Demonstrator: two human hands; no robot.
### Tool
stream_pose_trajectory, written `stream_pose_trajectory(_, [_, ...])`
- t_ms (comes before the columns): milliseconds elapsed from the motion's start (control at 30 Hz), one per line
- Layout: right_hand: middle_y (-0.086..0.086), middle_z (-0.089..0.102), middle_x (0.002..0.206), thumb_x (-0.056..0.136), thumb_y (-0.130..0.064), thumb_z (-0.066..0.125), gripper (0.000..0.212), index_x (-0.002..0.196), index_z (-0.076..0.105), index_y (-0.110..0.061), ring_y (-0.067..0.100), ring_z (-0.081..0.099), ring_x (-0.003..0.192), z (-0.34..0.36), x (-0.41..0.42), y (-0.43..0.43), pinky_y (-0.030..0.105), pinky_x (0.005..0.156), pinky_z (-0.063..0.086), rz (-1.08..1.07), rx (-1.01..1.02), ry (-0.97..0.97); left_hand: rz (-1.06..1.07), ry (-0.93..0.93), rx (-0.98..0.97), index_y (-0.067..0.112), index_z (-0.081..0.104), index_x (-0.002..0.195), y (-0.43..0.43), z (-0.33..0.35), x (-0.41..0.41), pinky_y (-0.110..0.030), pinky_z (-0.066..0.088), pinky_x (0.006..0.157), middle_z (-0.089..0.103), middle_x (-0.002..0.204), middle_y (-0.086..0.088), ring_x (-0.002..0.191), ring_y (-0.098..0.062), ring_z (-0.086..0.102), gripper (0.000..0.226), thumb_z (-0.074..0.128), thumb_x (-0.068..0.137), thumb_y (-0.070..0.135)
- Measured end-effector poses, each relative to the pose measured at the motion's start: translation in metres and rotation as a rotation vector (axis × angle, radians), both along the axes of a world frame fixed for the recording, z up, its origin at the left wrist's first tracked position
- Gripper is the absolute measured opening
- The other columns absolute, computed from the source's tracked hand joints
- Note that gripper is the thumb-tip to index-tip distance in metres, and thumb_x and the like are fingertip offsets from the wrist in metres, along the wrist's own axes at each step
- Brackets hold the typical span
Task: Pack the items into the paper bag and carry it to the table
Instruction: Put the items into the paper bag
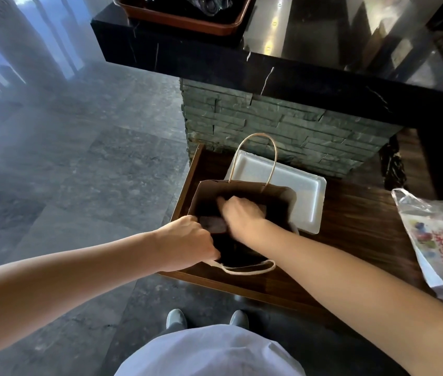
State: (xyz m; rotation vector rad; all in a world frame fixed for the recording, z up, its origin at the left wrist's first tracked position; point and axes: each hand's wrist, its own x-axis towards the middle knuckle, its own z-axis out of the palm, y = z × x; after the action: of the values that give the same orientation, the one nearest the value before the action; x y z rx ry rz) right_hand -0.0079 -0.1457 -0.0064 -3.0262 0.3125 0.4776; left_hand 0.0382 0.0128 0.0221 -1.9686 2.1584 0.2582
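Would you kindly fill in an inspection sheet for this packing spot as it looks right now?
Surface: dark wooden shelf below a black stone counter.
Job's things: paper bag upright and open; white tray behind it.
Clutter: printed plastic bag on the right; brown tray on the counter.
Grippers: left hand holds the bag's near rim; right hand reaches inside, grasp unclear.
Cables: nothing seen.
Surroundings: grey stone floor.

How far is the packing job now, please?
Done: the paper bag stands open on the wooden shelf. In hand: the left hand holds its rim while the right hand reaches inside. Left: the white tray and plastic bag are outside; carrying has not begun.
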Motion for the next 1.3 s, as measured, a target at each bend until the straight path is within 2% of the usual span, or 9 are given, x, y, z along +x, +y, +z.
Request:
stream_pose_trajectory(167, [0.013, 0.049, 0.137, 0.091, -0.018, 0.060, 0.050, 0.138, 0.043, -0.018, 0.037, 0.047, 0.125, -0.027, 0.018, 0.009, 0.049, 0.097, 0.046, 0.145, 0.022, 0.168, 0.013, -0.015, 0.018, 0.027, 0.065, 0.099, -0.001, 0.004, -0.002, -0.037, 0.052, 0.074, 0.070, 0.076, 0.003, 0.074, -0.024, 0.067, 0.018, 0.063, 0.087, 0.015])
stream_pose_trajectory(367, [0.012, 0.067, 0.118, 0.099, -0.013, 0.043, 0.029, 0.120, 0.062, -0.011, 0.034, 0.064, 0.108, -0.044, 0.017, 0.020, 0.044, 0.082, 0.050, 0.168, -0.047, 0.139, 0.014, -0.041, 0.070, 0.027, 0.064, 0.099, -0.002, 0.005, -0.007, -0.036, 0.049, 0.075, 0.071, 0.080, 0.001, 0.077, -0.025, 0.068, 0.013, 0.061, 0.090, 0.019])
stream_pose_trajectory(600, [0.016, 0.064, 0.121, 0.097, -0.012, 0.047, 0.033, 0.130, 0.050, -0.008, 0.036, 0.067, 0.101, -0.044, 0.003, 0.014, 0.046, 0.078, 0.053, 0.172, 0.047, 0.049, 0.043, -0.025, 0.085, 0.025, 0.060, 0.097, 0.002, 0.007, -0.007, -0.036, 0.045, 0.074, 0.071, 0.085, 0.002, 0.080, -0.027, 0.068, 0.021, 0.053, 0.087, 0.008])
stream_pose_trajectory(800, [0.016, 0.049, 0.135, 0.099, -0.020, 0.046, 0.034, 0.130, 0.057, -0.012, 0.034, 0.060, 0.111, -0.040, -0.021, -0.009, 0.042, 0.092, 0.050, 0.343, 0.144, 0.303, 0.038, 0.010, -0.013, 0.026, 0.055, 0.117, 0.004, 0.002, -0.001, -0.037, 0.052, 0.076, 0.072, 0.081, 0.000, 0.075, -0.028, 0.067, 0.039, 0.048, 0.087, 0.002])
stream_pose_trajectory(933, [0.011, 0.067, 0.115, 0.092, -0.019, 0.060, 0.028, 0.119, 0.064, -0.013, 0.027, 0.065, 0.101, -0.035, -0.015, -0.014, 0.036, 0.089, 0.053, 0.193, 0.220, 0.366, 0.003, 0.035, -0.002, 0.030, 0.052, 0.110, 0.006, -0.001, -0.006, -0.036, 0.050, 0.074, 0.071, 0.080, 0.000, 0.073, -0.028, 0.067, 0.036, 0.054, 0.086, 0.003])
stream_pose_trajectory(1000, [0.012, 0.065, 0.119, 0.092, -0.014, 0.058, 0.031, 0.122, 0.061, -0.011, 0.030, 0.063, 0.108, -0.032, -0.007, -0.020, 0.037, 0.092, 0.051, 0.121, 0.169, 0.378, 0.013, 0.075, -0.019, 0.030, 0.041, 0.112, 0.007, -0.002, -0.005, -0.038, 0.051, 0.077, 0.071, 0.078, -0.001, 0.072, -0.028, 0.067, 0.042, 0.055, 0.085, 0.001])
stream_pose_trajectory(1100, [0.015, 0.059, 0.130, 0.096, -0.018, 0.048, 0.035, 0.130, 0.055, -0.008, 0.032, 0.056, 0.118, -0.033, 0.001, -0.020, 0.037, 0.098, 0.044, 0.064, 0.089, 0.453, 0.030, 0.042, 0.033, 0.031, 0.057, 0.107, 0.006, -0.001, -0.001, -0.039, 0.051, 0.086, 0.072, 0.085, 0.004, 0.080, -0.022, 0.067, 0.029, 0.052, 0.090, 0.007])
stream_pose_trajectory(1233, [0.017, 0.048, 0.144, 0.102, -0.019, 0.041, 0.039, 0.138, 0.049, -0.007, 0.033, 0.044, 0.132, -0.036, 0.001, -0.006, 0.038, 0.107, 0.033, -0.220, 0.563, 0.483, 0.009, -0.013, 0.081, 0.029, 0.064, 0.106, 0.001, 0.001, -0.003, -0.037, 0.051, 0.087, 0.072, 0.086, 0.004, 0.083, -0.021, 0.067, 0.023, 0.053, 0.093, 0.013])
stream_pose_trajectory(1300, [0.015, 0.048, 0.145, 0.102, -0.019, 0.040, 0.038, 0.138, 0.049, -0.010, 0.031, 0.043, 0.133, -0.040, 0.000, 0.004, 0.037, 0.110, 0.030, -0.559, 0.866, 0.380, 0.016, -0.011, 0.084, 0.029, 0.065, 0.106, -0.001, 0.002, -0.001, -0.037, 0.051, 0.087, 0.072, 0.086, 0.004, 0.084, -0.020, 0.067, 0.024, 0.053, 0.093, 0.013])
